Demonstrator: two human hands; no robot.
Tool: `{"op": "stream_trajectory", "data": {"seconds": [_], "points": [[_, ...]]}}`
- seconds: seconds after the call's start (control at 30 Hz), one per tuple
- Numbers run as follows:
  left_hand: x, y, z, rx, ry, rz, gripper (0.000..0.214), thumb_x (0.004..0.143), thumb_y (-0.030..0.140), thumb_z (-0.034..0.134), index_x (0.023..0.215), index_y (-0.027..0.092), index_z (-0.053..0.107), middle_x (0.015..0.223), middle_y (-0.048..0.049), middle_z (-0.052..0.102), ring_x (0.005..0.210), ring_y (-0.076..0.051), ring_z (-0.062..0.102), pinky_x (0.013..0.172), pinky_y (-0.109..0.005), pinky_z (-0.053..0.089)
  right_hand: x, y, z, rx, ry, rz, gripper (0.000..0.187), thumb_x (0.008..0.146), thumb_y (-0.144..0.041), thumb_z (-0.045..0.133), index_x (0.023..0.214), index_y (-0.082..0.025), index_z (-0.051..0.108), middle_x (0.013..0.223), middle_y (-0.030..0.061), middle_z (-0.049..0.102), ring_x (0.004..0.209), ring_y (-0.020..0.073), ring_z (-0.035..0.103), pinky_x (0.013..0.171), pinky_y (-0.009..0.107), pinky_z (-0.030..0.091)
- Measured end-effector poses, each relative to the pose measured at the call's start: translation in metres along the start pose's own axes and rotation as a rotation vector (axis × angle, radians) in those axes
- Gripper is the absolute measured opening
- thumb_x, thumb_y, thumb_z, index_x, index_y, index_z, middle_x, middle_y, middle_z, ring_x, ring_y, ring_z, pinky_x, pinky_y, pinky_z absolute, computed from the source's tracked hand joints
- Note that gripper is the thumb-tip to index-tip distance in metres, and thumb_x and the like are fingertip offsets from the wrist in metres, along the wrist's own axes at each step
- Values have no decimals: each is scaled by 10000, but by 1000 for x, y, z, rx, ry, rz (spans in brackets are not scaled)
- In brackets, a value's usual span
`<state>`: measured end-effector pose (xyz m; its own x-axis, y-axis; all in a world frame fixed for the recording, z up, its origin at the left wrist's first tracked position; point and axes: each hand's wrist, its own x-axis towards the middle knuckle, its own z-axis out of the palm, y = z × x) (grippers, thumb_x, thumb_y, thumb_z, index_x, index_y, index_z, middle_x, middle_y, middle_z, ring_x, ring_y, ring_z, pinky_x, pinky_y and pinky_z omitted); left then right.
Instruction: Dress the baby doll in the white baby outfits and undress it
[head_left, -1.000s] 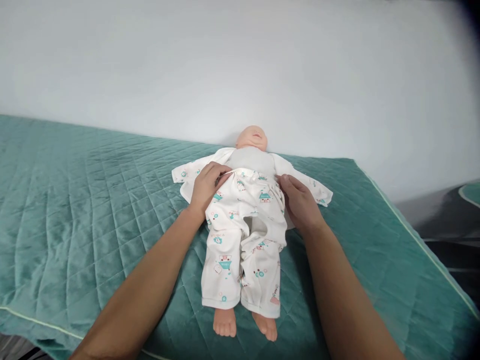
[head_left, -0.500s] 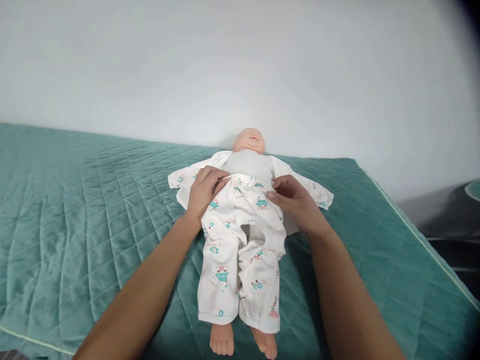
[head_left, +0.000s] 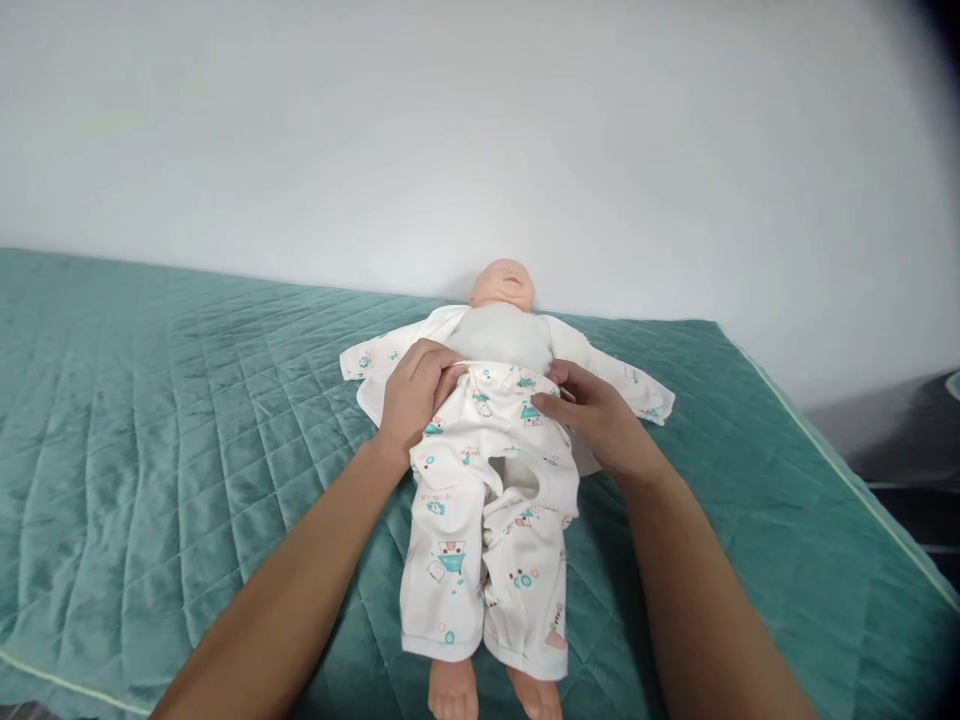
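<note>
A baby doll (head_left: 504,282) lies on its back, head toward the wall, feet toward me. White printed baby pants (head_left: 517,440) cover its legs up to the waist, with an opening at the crotch showing pale cloth. Its white jacket (head_left: 611,375) hangs open with the sleeves spread, baring the pale cloth torso. My left hand (head_left: 421,390) grips the waistband at the doll's left-hand side in view, fingertips partly hidden. On the opposite side, my right hand (head_left: 589,405) pinches the pants' waist between thumb and fingers.
The doll rests on a green quilted cover (head_left: 225,450) with a pale piped edge. A light grey wall (head_left: 450,130) rises right behind its head. Past the cover's right edge there is a dark object (head_left: 915,430), too unclear to name.
Both hands stay at the pants' waist, with only slight finger shifts. The whole scene sits slightly lower and farther right in view.
</note>
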<state>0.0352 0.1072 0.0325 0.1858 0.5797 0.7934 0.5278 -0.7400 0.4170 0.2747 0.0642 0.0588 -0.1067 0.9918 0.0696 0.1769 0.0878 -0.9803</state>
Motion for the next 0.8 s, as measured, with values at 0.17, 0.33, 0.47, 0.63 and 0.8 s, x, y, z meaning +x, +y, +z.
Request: {"op": "stream_trajectory", "data": {"seconds": [0.17,0.33,0.47,0.63,0.8], "points": [[0,-3,-2,163,-137,-36,192,1030,330,482,951,200,599,909,-32,657,848,-157,621,730,-281,467,5,10,2,-95,158,-68,331,825,-405,704,695,-217,464,891,-1,605,801,159,493,735,303,403],[-2,-6,-6,327,-201,-129,159,1015,250,480,1056,202,626,1031,-62,665,905,-183,638,687,-280,438,12,17,8,-212,376,-57,195,831,-361,653,748,-229,536,954,22,693,814,179,549,774,338,435],[-3,-17,-5,271,-166,-342,86,932,176,552,959,204,629,1013,-72,651,851,-198,618,687,-301,447,11,13,14,-284,524,-75,256,808,-363,685,697,-241,490,854,13,635,805,180,534,757,325,441],[-1,-25,-2,35,-218,-538,84,827,152,613,880,216,624,904,-58,680,823,-202,621,767,-341,493,6,13,8,-430,453,12,446,812,-596,652,595,-231,515,633,8,508,696,183,474,627,310,395],[2,-23,-7,-191,-308,-810,200,742,183,651,937,213,618,970,-65,735,879,-219,664,830,-367,520,5,11,-4,-371,254,204,547,798,-706,618,599,-203,540,579,6,539,658,182,498,575,298,361]]}}
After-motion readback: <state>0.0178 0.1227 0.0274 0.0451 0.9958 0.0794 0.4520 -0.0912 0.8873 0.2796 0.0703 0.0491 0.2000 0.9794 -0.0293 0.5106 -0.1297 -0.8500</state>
